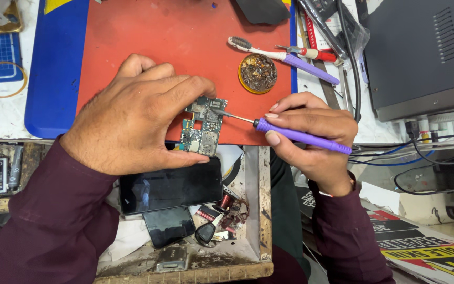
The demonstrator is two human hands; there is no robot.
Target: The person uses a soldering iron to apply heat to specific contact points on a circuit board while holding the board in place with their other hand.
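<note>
A: Pinching a small green circuit board (204,126) by its edges, the left hand (132,118) is holding it over the red mat (148,31).

B: And the right hand (311,134)?

A: It is gripping a slim purple screwdriver (300,138), its metal tip touching the board's top edge. Beyond the knuckles a round tin of crusty brown flux (258,73) and a worn toothbrush (282,57) are lying. Below the left wrist, an open drawer (261,210) is holding glossy black phones (170,186).

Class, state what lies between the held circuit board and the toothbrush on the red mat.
Head view: the round tin of brown flux sits between circuit board and toothbrush.
</note>
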